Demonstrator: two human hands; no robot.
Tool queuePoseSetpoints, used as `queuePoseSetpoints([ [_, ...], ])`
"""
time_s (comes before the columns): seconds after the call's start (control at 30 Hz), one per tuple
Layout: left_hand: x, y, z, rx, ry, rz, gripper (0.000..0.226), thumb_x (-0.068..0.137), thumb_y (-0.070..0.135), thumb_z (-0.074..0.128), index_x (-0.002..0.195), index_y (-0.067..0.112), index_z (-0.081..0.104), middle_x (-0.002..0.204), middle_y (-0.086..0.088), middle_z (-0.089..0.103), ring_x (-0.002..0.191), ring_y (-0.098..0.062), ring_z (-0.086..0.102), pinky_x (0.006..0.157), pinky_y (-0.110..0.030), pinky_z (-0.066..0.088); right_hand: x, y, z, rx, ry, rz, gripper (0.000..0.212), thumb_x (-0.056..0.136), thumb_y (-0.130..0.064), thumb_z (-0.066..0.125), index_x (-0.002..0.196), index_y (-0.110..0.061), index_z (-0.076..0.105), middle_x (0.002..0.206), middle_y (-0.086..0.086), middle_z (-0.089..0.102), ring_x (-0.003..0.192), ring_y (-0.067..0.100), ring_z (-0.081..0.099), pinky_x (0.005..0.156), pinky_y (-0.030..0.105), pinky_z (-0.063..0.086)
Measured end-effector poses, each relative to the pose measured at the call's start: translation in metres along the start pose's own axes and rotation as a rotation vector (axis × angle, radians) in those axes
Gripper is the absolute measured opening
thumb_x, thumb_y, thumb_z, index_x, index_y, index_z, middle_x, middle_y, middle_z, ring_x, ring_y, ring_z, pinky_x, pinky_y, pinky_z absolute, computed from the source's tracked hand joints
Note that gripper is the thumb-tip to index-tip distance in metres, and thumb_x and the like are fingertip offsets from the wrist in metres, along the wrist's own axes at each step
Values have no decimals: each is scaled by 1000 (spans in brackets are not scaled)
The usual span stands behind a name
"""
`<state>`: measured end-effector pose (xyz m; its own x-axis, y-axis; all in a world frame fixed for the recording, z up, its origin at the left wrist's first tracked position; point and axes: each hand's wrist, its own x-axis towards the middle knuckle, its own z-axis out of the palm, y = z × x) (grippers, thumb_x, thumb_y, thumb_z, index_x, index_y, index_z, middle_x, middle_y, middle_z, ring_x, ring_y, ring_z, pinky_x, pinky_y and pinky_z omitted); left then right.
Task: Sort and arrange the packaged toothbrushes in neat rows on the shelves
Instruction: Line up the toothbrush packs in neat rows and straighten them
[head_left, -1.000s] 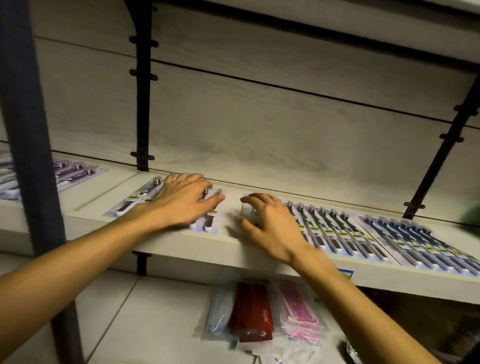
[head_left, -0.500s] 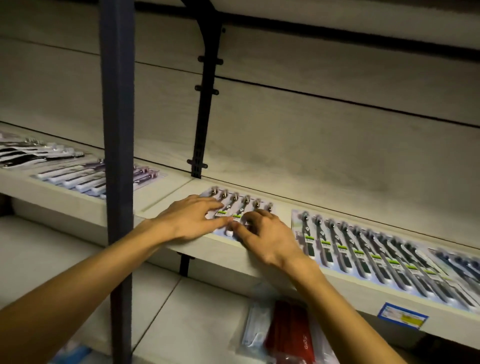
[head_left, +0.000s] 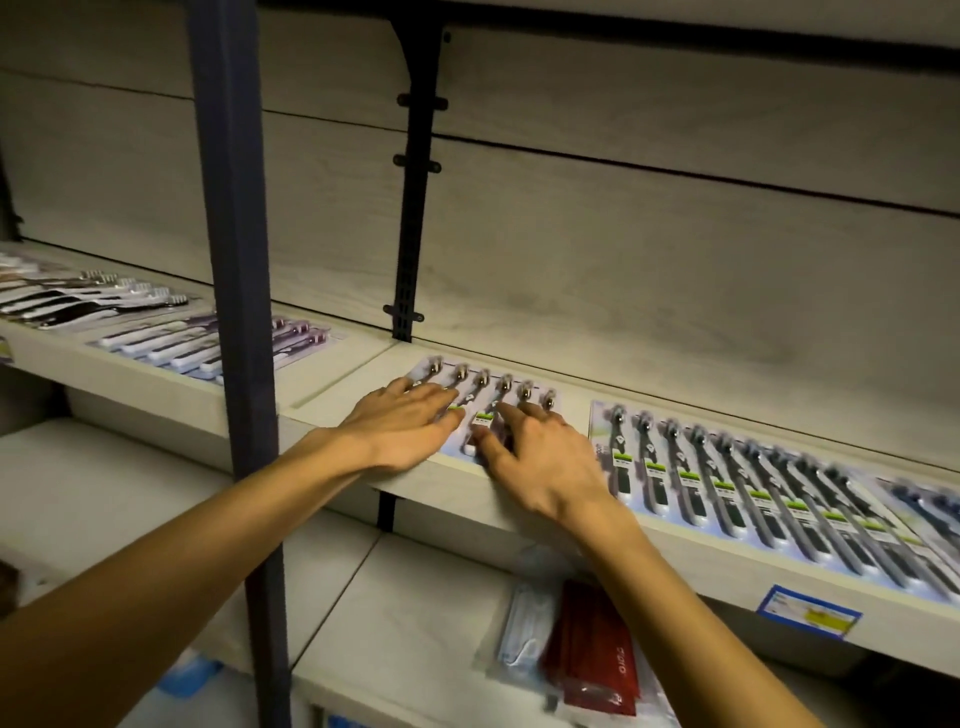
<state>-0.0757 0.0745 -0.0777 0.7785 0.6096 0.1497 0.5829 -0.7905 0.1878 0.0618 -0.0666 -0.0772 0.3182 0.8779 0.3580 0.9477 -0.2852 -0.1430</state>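
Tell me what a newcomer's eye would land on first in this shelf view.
First, the two hands at centre: the left hand lies flat on a short row of packaged toothbrushes at the shelf's front edge, and the right hand rests with spread fingers on the same row. To the right runs a long row of green-labelled toothbrush packs. A dark upright post cuts through the left foreground.

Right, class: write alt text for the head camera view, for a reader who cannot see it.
Two bare hands rest flat on a small group of packaged toothbrushes on a pale wooden shelf: the left hand on its left side, the right hand on its right. A longer row of packaged toothbrushes lies to the right, apart from the group.
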Motion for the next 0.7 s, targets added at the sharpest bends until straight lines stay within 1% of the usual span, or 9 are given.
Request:
queuePoseSetpoints([
  [0.1, 2, -1, 0, 27, -27, 8, 56, 105, 51, 18, 159, 35, 17, 167, 12, 10, 154, -14, 1, 123, -36, 9, -1, 0, 0, 5, -31, -10, 52, 97, -56, 31, 134, -26, 52, 136, 12, 56, 121, 35, 54, 97, 43, 46],
  [0.2, 1, -3, 0, 12, -45, 18, 56, 104, 55, 17, 158, 39, 14, 167, 13, 7, 154, -14, 0, 121, -36, 9, 0, -1, 0, -7, -49, 4, 54, 97, -57, 31, 135, -26, 52, 141, 13, 53, 125, 35, 52, 99, 43, 44],
  [0.3, 0, -4, 2, 0, -27, 19, 58, 102, 60, 17, 157, 42, 15, 167, 11, 7, 154, -18, 1, 122, -42, 9, -1, -2, -1, -17, -47, 10, 52, 97, -57, 33, 131, -25, 55, 136, 12, 57, 122, 34, 55, 95, 41, 46],
  [0.37, -3, -3, 3, -1, 43, 14, 61, 100, 65, 17, 157, 43, 17, 168, 7, 7, 155, -25, -2, 125, -46, 2, -3, -4, -5, -16, -22, 11, 50, 96, -57, 35, 126, -24, 58, 130, 10, 62, 119, 32, 58, 91, 40, 49],
  [0.4, -6, -2, 3, -6, 117, 34, 63, 99, 67, 18, 157, 42, 19, 168, 6, 6, 155, -27, -3, 125, -47, -2, -5, -5, -8, -29, 3, 12, 49, 96, -57, 37, 123, -24, 60, 126, 8, 64, 115, 31, 61, 87, 39, 50],
  [0.47, -18, -2, 4, -76, 277, 106, 62, 101, 64, 22, 157, 38, 25, 168, 6, 10, 155, -23, -1, 125, -42, -4, -11, -11, -12, -78, 90, 21, 44, 97, -53, 40, 121, -24, 63, 125, 6, 66, 109, 29, 62, 83, 37, 52],
  [0.53, -36, -10, 5, -217, 349, 164, 59, 103, 59, 26, 157, 34, 28, 168, 7, 14, 155, -17, 3, 124, -35, 0, -18, -21, -13, -100, 183, 30, 41, 98, -45, 45, 127, -21, 62, 132, 4, 62, 118, 28, 57, 89, 38, 51],
  [0.6, -60, -29, 0, -293, 368, 242, 56, 104, 54, 33, 155, 30, 34, 166, 7, 19, 153, -13, 13, 124, -30, 11, -27, -39, -11, -91, 281, -1, 37, 97, -38, 52, 126, -19, 63, 132, 2, 63, 122, 27, 54, 94, 40, 50],
  [0.7, -104, -76, -16, -217, 430, 460, 47, 101, 42, 47, 144, 23, 50, 154, 5, 41, 138, -12, 42, 114, -30, 37, -41, -84, -2, -74, 388, -108, 25, 93, -27, 60, 115, -18, 67, 118, 0, 67, 110, 26, 59, 91, 39, 51],
])
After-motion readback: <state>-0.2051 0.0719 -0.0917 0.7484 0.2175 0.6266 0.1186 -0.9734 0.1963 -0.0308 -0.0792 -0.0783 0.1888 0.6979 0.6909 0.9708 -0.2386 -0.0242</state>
